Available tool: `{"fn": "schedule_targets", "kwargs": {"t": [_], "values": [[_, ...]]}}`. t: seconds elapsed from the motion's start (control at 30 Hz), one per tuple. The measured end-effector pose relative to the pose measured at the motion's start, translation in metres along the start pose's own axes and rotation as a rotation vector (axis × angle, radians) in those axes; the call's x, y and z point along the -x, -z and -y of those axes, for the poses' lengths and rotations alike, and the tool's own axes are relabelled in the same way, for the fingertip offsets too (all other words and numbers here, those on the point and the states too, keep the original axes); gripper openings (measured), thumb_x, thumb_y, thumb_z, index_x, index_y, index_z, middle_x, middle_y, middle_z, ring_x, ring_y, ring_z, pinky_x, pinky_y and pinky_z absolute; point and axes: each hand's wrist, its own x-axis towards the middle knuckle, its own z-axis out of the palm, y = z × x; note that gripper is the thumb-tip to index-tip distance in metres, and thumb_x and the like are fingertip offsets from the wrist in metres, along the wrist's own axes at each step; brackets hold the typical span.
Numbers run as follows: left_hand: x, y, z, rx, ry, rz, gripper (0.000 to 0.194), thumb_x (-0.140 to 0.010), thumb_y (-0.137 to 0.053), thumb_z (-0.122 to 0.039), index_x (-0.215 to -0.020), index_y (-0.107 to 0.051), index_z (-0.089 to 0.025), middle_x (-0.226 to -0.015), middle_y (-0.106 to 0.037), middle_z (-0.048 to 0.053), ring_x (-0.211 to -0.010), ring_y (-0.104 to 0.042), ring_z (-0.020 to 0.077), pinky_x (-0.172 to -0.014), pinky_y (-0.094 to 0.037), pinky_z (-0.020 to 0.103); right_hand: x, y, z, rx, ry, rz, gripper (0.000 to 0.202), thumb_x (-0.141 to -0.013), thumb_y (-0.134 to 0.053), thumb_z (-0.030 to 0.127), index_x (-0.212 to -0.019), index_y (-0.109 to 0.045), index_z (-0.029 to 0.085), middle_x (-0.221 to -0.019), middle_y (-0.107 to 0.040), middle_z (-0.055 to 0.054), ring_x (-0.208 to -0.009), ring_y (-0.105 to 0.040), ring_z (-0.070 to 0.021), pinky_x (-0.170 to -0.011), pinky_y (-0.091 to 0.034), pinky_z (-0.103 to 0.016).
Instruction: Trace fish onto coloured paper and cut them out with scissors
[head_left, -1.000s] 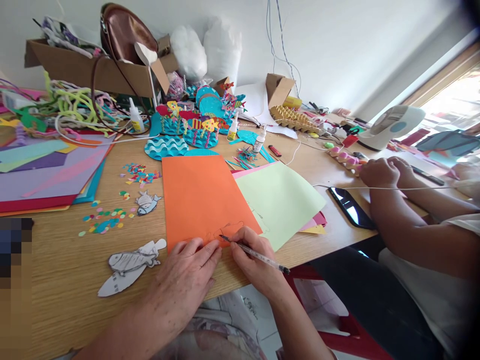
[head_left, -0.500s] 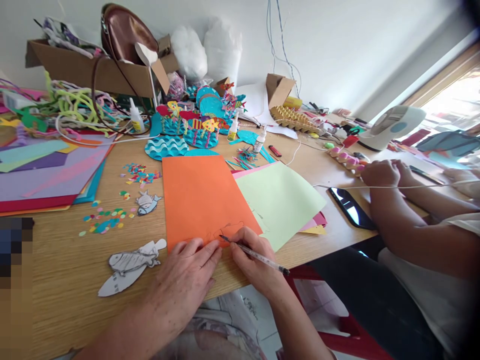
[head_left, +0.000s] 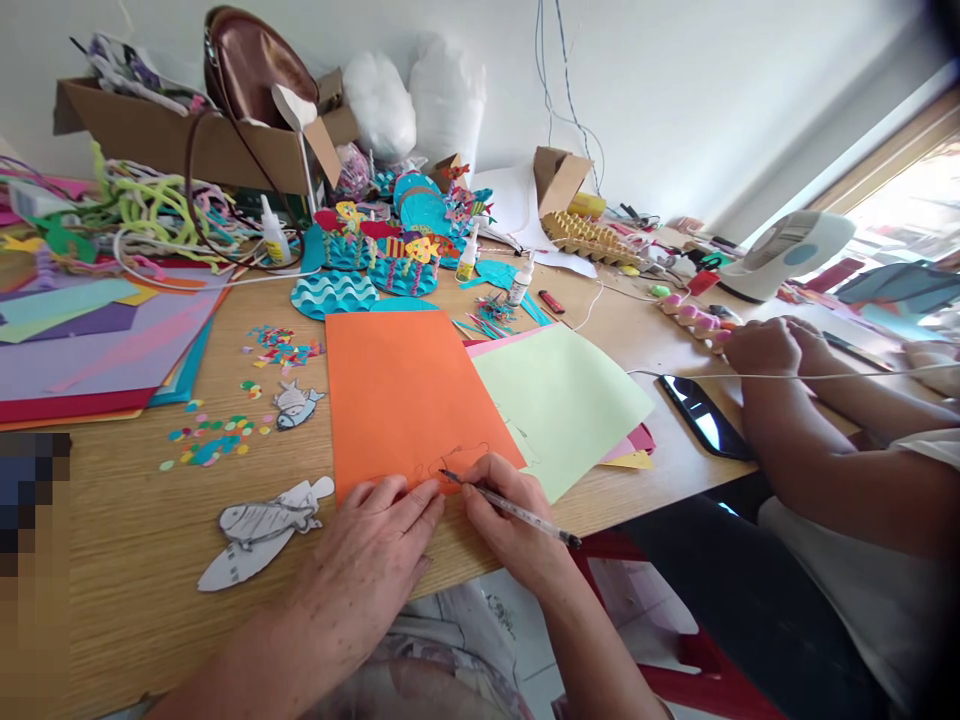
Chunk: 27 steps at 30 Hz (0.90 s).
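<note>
An orange sheet [head_left: 405, 390] lies at the table's front edge with faint outlines drawn along its near side. My left hand [head_left: 382, 540] rests flat on the sheet's near left corner, fingers stretched out. In my right hand [head_left: 506, 510] is a clear pen [head_left: 529, 517], its dark tip touching the sheet near the outlines. Beside the orange sheet, a pale green sheet [head_left: 562, 400] tops other coloured paper. Left of my left hand lie paper fish cutouts [head_left: 262, 522], and a smaller fish cutout [head_left: 296, 408] is farther back.
Paper confetti [head_left: 214, 440] and stacked coloured sheets [head_left: 97, 350] lie left. Glue bottles [head_left: 466, 255] and blue paper crafts [head_left: 334, 293] stand behind. A phone [head_left: 705, 415] lies right, near another person's hands [head_left: 765, 350]. A cardboard box [head_left: 187, 145] stands at the back left.
</note>
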Motion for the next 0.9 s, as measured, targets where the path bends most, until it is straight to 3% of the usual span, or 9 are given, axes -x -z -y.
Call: {"fn": "schedule_targets", "kwargs": {"t": [0.9], "values": [[0.0000, 0.0033, 0.0005, 0.033, 0.003, 0.025, 0.045, -0.084, -0.047, -0.015, -0.128, -0.048, -0.018, -0.129, -0.054, 0.006, -0.107, -0.047, 0.0254, -0.087, -0.042, 0.042, -0.0002, -0.0008, -0.0003, -0.008, 0.004, 0.006, 0.009, -0.075, -0.047, 0.014, -0.069, -0.046, 0.021, -0.051, -0.039, 0.008, -0.046, -0.035, -0.0081, -0.045, -0.027, -0.021]]}}
